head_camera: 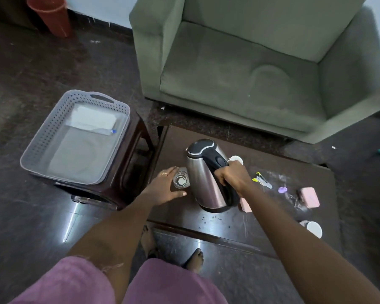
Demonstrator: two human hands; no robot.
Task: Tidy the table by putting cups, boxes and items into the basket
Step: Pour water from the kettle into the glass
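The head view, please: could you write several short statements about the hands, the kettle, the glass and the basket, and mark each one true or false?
1. The right hand grips the handle of the kettle. True.
2. The left hand is inside the basket. False: it is at the glass on the table, fingers around it.
3. The basket sits on the armchair. False: it rests on a dark stool left of the table.
4. The kettle's lid is closed. True.
5. A pink box lies on the table, right of the kettle. True.
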